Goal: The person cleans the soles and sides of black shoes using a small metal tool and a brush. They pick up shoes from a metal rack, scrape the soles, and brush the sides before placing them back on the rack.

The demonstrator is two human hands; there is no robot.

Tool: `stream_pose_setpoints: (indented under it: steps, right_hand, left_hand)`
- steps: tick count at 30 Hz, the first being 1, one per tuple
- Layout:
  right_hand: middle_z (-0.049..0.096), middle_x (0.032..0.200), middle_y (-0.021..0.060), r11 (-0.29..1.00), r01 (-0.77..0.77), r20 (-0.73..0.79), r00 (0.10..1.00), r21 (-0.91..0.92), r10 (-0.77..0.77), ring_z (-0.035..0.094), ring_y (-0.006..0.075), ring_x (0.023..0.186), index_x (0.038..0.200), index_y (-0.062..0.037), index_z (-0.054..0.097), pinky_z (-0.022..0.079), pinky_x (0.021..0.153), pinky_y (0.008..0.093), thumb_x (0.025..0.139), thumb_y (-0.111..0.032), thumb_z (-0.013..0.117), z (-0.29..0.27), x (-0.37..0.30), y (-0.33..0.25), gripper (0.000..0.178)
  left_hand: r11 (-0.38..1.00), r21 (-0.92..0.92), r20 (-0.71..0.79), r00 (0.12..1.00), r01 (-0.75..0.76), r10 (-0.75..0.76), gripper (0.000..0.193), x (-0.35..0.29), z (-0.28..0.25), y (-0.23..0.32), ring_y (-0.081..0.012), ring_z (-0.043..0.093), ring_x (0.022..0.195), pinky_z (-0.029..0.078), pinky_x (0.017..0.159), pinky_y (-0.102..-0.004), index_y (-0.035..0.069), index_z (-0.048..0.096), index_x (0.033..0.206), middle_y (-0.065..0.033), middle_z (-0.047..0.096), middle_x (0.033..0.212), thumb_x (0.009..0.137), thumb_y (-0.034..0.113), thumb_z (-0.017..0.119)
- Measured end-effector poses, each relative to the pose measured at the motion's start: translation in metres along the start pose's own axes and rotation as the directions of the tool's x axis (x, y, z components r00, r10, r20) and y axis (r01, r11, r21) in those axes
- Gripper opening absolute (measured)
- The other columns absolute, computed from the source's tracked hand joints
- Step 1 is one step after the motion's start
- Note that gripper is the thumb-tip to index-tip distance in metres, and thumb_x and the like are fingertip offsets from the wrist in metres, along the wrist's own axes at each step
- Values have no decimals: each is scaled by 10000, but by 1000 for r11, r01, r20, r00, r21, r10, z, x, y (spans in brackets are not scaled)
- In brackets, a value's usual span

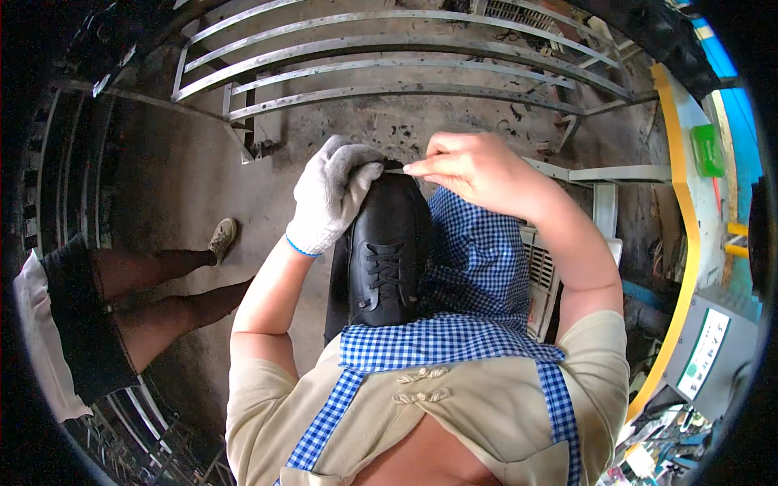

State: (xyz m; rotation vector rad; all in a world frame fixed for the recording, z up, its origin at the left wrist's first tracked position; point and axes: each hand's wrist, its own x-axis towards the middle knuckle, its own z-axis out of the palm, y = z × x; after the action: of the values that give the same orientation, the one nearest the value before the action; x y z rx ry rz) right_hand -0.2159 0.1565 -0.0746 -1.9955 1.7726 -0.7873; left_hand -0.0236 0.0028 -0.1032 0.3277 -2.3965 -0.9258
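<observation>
A black lace-up shoe (391,215) rests across my lap, its toe pointing away from me and its laces nearer my body. My left hand (335,190), in a white knit glove with a blue cuff edge, is closed around the left side of the toe. Bare, my right hand (474,168) pinches thumb and fingers together just right of the toe tip. A thin pale sliver (395,171) shows between those fingertips and the toe edge; its kind is too small to tell. Under the shoe lies my blue-and-white checked apron (478,251).
Ahead stands a low metal rack (397,53) of bars over a littered concrete floor (284,194). At the left, another person's legs (154,312) are close by. To the right are a yellow-edged machine or bench (687,219), a green box (707,151) and a grey box (713,348).
</observation>
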Motion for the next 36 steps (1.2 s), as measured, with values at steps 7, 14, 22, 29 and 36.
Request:
stream_pose_setpoints:
  steps: [7,14,22,29,36]
  right_hand:
    - [627,840,56,986,122,337,938,-111,-78,636,255,818,1022,-162,740,499,692,394,827,-153,664,-34,49,4,210]
    - [676,942,74,998,67,557,829,-7,-51,640,279,920,1015,-101,726,498,790,392,817,-182,670,-22,99,-7,221]
    - [638,926,12,654,-428,322,903,624,283,598,93,829,1167,-59,585,506,758,257,766,-328,827,29,24,35,540]
    - [651,1020,14,301,-258,103,888,918,448,634,110,904,1199,-30,572,526,837,281,731,-121,845,63,-5,-20,549]
    - [611,1100,20,489,-1,-165,940,872,297,581,113,980,1160,-54,582,467,875,276,665,-83,871,42,-12,-58,574]
  left_hand:
    - [997,45,-107,992,-66,70,126,-2,7,-1,-302,612,722,499,640,-367,46,662,938,-134,621,822,821,72,699]
    - [995,-95,-293,956,-12,-16,190,-19,12,-9,-221,559,893,460,824,-326,-5,606,1053,-109,603,977,951,145,549]
    - [968,156,-404,907,198,-120,312,-38,-31,-40,-245,623,912,506,814,-338,63,637,1188,-138,605,1126,876,59,634]
    - [671,-615,-37,835,413,-548,492,-62,-26,5,-205,583,1051,479,919,-323,19,627,1133,-102,608,1139,713,161,841]
    - [479,-736,282,860,478,-425,737,-54,-52,76,-198,562,1152,432,1021,-342,8,527,1293,-106,600,1218,669,187,875]
